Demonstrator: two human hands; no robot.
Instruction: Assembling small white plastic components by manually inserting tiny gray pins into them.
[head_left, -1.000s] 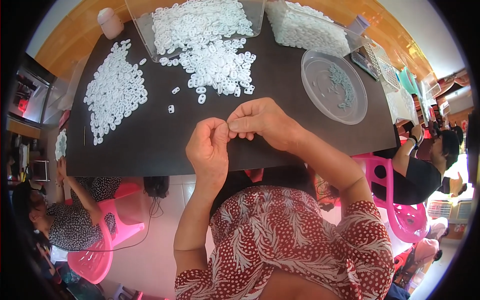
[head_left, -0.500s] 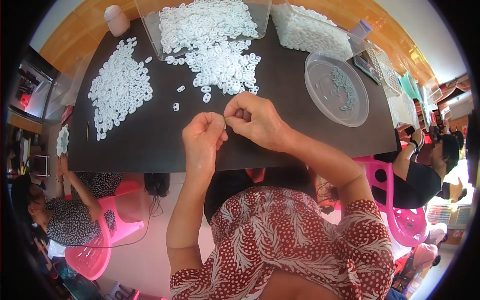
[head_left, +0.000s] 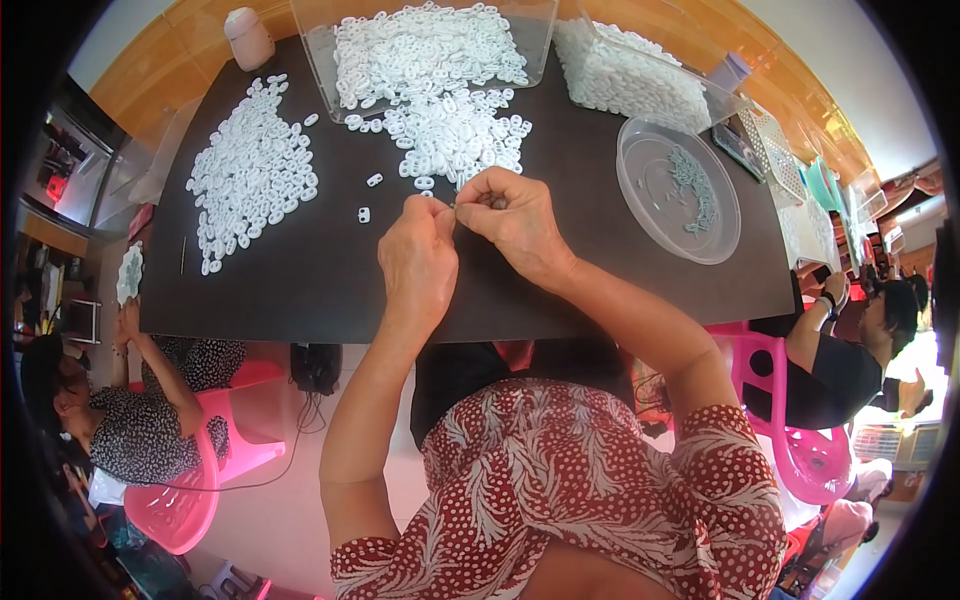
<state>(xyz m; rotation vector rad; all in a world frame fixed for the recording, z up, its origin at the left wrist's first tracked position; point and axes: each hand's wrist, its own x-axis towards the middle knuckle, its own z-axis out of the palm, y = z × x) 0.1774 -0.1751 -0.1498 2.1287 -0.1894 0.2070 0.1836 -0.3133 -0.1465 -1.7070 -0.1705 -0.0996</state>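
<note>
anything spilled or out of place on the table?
White plastic rings spill out of the open end of the clear tray onto the dark table, and two strays lie apart near the left hand. Otherwise nothing looks damaged or askew; the right hand meets the left over the table.

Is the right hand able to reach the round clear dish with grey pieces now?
Probably yes: the right hand is near the round clear dish, with only bare dark tabletop between them.
</note>
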